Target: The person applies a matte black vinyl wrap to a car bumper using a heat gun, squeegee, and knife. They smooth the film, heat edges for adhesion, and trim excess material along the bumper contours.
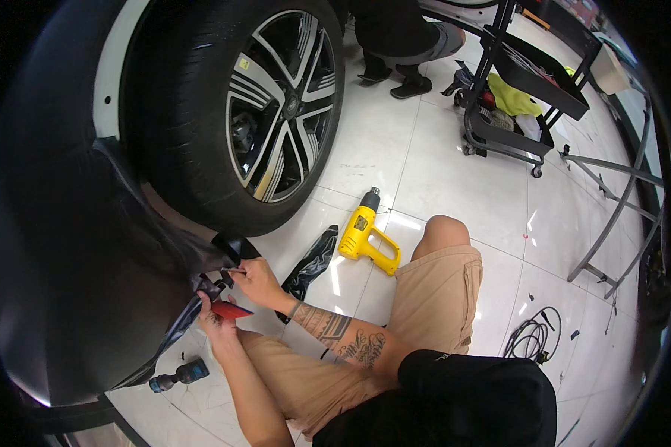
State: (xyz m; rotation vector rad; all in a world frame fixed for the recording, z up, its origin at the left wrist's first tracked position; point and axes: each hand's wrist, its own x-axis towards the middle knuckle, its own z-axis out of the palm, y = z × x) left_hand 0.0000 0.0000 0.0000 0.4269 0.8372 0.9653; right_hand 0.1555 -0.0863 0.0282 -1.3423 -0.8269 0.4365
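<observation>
My left hand [218,322] is closed on a red flat card [232,310] beside dark film [173,328] hanging along the lower edge of the matte dark bumper [89,276]. My right hand [259,283] grips a thin silver tool [232,270], its tip at the creased film near the bumper's corner, just below the wheel [283,104]. A crumpled black strip [309,264] lies under my right wrist. A yellow heat gun [365,235] rests on the floor beside my knee.
A blue-and-black power tool [179,375] lies below the bumper. Another person [395,30] crouches behind the wheel. A black trolley [533,86] holding cloths stands at the back right, near a metal stand [634,194]. A coiled cable [533,335] lies on the tiled floor [440,179].
</observation>
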